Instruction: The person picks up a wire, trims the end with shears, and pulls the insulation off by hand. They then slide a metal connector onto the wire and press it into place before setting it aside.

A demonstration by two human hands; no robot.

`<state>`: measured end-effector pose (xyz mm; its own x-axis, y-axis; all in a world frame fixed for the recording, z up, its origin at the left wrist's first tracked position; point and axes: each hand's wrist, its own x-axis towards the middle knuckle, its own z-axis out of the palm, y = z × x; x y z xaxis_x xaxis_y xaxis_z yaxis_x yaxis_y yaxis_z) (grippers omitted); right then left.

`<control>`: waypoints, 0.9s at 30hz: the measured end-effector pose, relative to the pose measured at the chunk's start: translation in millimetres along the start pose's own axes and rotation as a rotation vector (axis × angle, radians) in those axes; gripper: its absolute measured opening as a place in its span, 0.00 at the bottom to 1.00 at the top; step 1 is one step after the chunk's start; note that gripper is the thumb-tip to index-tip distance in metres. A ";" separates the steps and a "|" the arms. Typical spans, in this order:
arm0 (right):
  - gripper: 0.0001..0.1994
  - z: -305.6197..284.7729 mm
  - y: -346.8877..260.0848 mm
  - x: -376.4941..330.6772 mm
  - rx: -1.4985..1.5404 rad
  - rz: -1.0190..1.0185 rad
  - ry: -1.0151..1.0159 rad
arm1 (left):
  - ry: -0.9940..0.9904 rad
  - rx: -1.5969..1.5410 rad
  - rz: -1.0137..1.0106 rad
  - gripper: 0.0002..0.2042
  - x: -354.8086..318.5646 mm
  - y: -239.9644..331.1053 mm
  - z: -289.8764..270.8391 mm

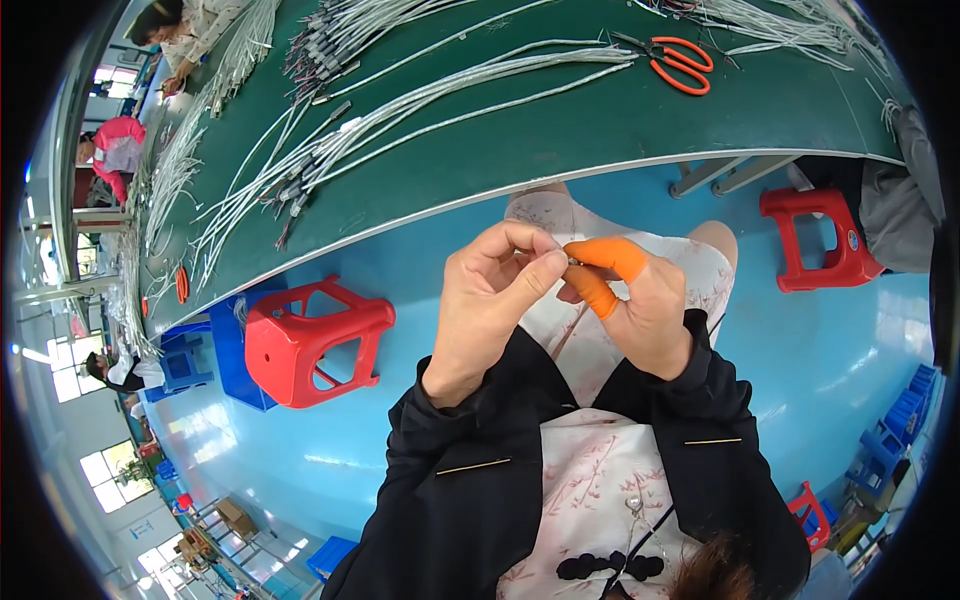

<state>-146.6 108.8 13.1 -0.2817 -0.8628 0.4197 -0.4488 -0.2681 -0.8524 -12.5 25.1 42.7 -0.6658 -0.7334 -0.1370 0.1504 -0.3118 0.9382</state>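
Observation:
My left hand [500, 295] and my right hand [635, 300] meet above my lap, in front of the table edge. Thumb and forefinger of each hand are pinched together, with the fingertips of both hands touching or nearly so. Orange finger covers [612, 256] sit on the thumb and forefinger of my right hand. Between the fingertips is something small and dark, mostly hidden, whose kind I cannot make out. On the green table [560, 130] beyond my hands lies a bundle of white cables [430, 95] with dark connector ends at the left.
Orange-handled scissors [682, 66] lie on the table's far side, near more cables [350, 40]. A red stool [315, 340] stands at the left beside a blue bin [240, 365]; another red stool [820, 240] is at the right. People sit along the table at the far left.

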 end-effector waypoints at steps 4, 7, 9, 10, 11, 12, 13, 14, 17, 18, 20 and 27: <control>0.08 -0.7 -6.7 4.5 0.268 0.282 -0.049 | 0.025 -0.094 -0.050 0.06 2.4 -7.2 -7.5; 0.07 -2.1 -4.7 3.2 0.483 0.448 -0.084 | 0.031 -0.170 -0.090 0.04 3.0 -11.8 -11.1; 0.07 -2.9 -0.4 0.2 0.604 0.465 -0.107 | 0.026 -0.250 -0.125 0.04 2.6 -13.0 -11.4; 0.07 -2.5 0.0 -0.5 0.606 0.464 -0.107 | 0.027 -0.248 -0.124 0.04 2.3 -13.3 -10.4; 0.07 -2.1 0.2 -1.3 0.668 0.497 -0.086 | 0.029 -0.269 -0.124 0.03 1.7 -14.0 -8.6; 0.07 -2.5 0.1 -1.7 0.728 0.530 -0.061 | 0.029 -0.291 -0.124 0.03 1.8 -14.5 -5.8; 0.07 -2.8 0.0 -2.1 0.788 0.563 -0.038 | 0.028 -0.313 -0.124 0.03 1.9 -14.7 -3.5; 0.07 -2.6 -0.2 -2.3 0.788 0.561 -0.036 | 0.026 -0.312 -0.123 0.03 1.8 -14.2 -1.3; 0.07 -1.1 -1.0 -2.5 0.783 0.538 0.061 | 0.025 -0.258 -0.127 0.04 0.8 -11.9 4.1; 0.07 -1.9 -0.9 -2.0 0.783 0.536 0.061 | 0.025 -0.256 -0.125 0.04 0.6 -13.7 2.2; 0.07 -5.7 -0.9 0.0 0.754 0.523 0.142 | 0.054 -0.288 -0.068 0.03 0.1 -21.2 -7.2; 0.07 -12.2 -4.3 -2.5 0.498 0.375 0.142 | 0.171 0.262 0.381 0.12 2.0 -5.4 -1.8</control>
<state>-154.3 117.3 19.5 -0.4684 -0.8805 0.0728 0.1407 -0.1556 -0.9778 -13.3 24.2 36.7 -0.4666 -0.8611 0.2020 0.1563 0.1445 0.9771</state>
